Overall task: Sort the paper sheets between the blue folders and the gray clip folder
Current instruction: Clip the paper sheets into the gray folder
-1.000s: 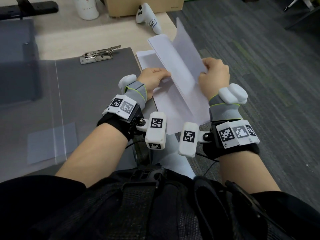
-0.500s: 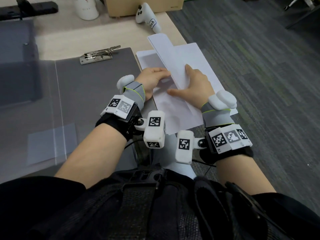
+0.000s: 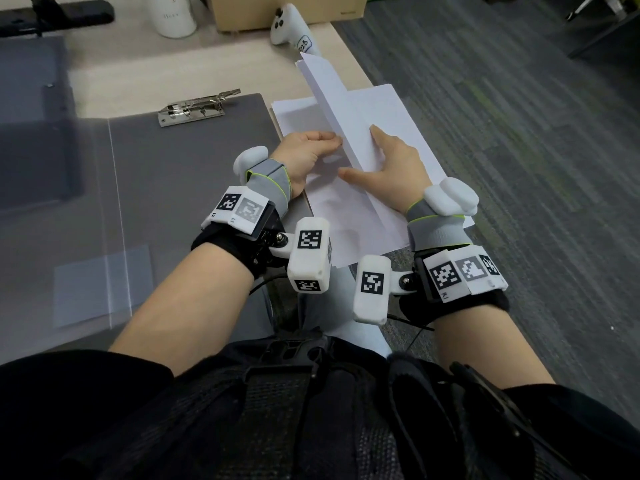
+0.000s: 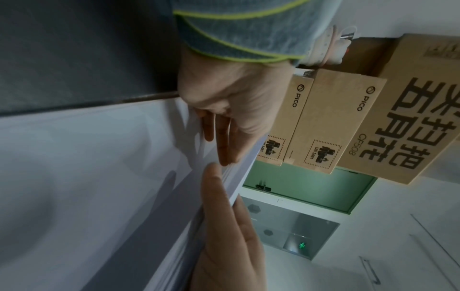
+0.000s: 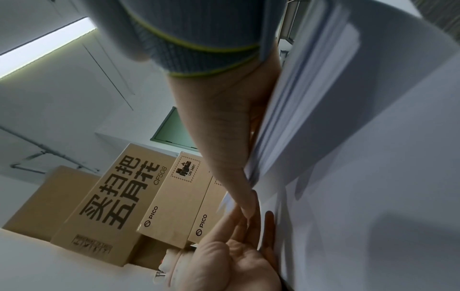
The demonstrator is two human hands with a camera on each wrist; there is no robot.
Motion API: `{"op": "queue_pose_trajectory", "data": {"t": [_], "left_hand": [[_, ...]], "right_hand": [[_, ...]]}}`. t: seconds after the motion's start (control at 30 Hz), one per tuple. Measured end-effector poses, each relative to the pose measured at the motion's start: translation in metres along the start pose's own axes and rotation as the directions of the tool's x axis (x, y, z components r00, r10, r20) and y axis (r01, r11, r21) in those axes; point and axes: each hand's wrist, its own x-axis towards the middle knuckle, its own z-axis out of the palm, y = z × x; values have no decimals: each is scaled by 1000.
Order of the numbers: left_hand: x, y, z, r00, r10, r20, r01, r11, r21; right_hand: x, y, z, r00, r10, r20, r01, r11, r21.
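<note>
A stack of white paper sheets [image 3: 349, 220] lies at the table's right edge, overhanging it. A sheaf of sheets [image 3: 332, 98] stands tilted on its long edge over the stack. My left hand [image 3: 311, 150] touches the sheaf's left face with straight fingers [image 4: 224, 226]. On the sheaf's right face my right hand [image 3: 388, 157] lies flat, thumb spread toward me. The gray clip folder [image 3: 194, 174] lies open to the left, its metal clip [image 3: 197, 109] at the far edge. A dark blue folder [image 3: 31, 133] lies at the far left.
A clear plastic cover [image 3: 69, 237] lies over the folder's left half. A white controller [image 3: 291, 26], a white cup [image 3: 173, 15] and a cardboard box [image 3: 287, 8] sit along the table's far side. Gray carpet [image 3: 519, 168] lies to the right.
One second ago my right hand held a sheet lifted high. It has laid that sheet down to the right and now rests flat on the tilted sheaf. My left hand has barely moved.
</note>
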Motion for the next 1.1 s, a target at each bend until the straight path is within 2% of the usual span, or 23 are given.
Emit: {"op": "queue_pose_trajectory", "data": {"t": [0.1, 0.2, 0.27, 0.37, 0.43, 0.5, 0.57, 0.6, 0.67, 0.73, 0.9, 1.0, 1.1], "left_hand": [[2, -1, 3, 998, 0, -65, 2, 1000, 30], [2, -2, 5, 999, -2, -50, 3, 1000, 21], [2, -2, 5, 999, 4, -46, -2, 999, 37], [1, 0, 4, 999, 10, -32, -8, 999, 50], [-1, 1, 4, 1000, 3, -20, -2, 999, 45], [-2, 2, 4, 1000, 0, -28, 1, 999, 53], [-3, 3, 5, 999, 15, -38, -12, 997, 72], [-4, 3, 5, 999, 27, -30, -24, 996, 81], [-6, 4, 5, 999, 46, 14, -47, 995, 89], [-9, 4, 4, 997, 55, 54, -59, 995, 75], [-14, 6, -5, 996, 85, 10, -85, 996, -16], [-17, 10, -15, 993, 93, -78, -103, 985, -139], [-16, 14, -30, 948, 151, -279, -195, 971, -140]], "right_hand": [[-1, 0, -3, 1000, 13, -9, -13, 998, 60], [0, 3, -12, 994, 75, -78, -68, 994, 91], [3, 10, -19, 978, 122, -168, -123, 992, 8], [3, 10, -25, 960, 79, -267, -113, 987, -114], [0, 6, -24, 976, 11, -217, -31, 996, -86], [-4, 0, -19, 997, 20, -74, -26, 996, -80], [-5, -4, -8, 998, 59, 35, -51, 981, -187], [-5, -5, -3, 995, 92, 36, -81, 966, -246], [-6, -7, 0, 987, 156, -28, -158, 949, -271], [-8, -8, -4, 978, 190, -85, -204, 952, -227], [-16, -18, -25, 942, 180, -284, -230, 961, -153], [-20, -31, -38, 911, 144, -386, -196, 976, -98], [-24, -47, -47, 882, 105, -460, -144, 988, -50]]}}
